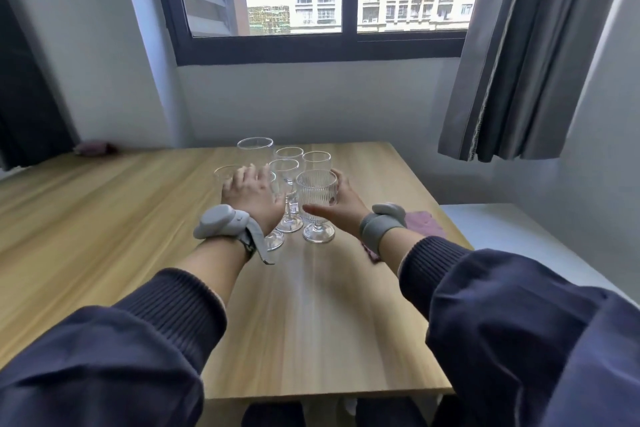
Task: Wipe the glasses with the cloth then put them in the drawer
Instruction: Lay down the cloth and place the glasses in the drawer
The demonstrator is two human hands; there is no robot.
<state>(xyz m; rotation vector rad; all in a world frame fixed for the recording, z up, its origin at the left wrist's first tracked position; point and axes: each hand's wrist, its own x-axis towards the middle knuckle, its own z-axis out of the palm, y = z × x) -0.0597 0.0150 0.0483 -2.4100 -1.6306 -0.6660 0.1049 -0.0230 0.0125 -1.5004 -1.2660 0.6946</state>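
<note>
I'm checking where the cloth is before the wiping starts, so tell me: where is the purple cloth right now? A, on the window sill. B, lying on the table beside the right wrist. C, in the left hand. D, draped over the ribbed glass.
B: the purple cloth lies flat on the wooden table just right of the right wrist, while the right hand reaches around the ribbed glass and holds no cloth.

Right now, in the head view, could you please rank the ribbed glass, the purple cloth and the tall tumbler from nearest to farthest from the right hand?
1. Ribbed glass: touching the right hand.
2. Purple cloth: table's right edge, beside the wrist.
3. Tall tumbler: back left of the cluster.
</note>
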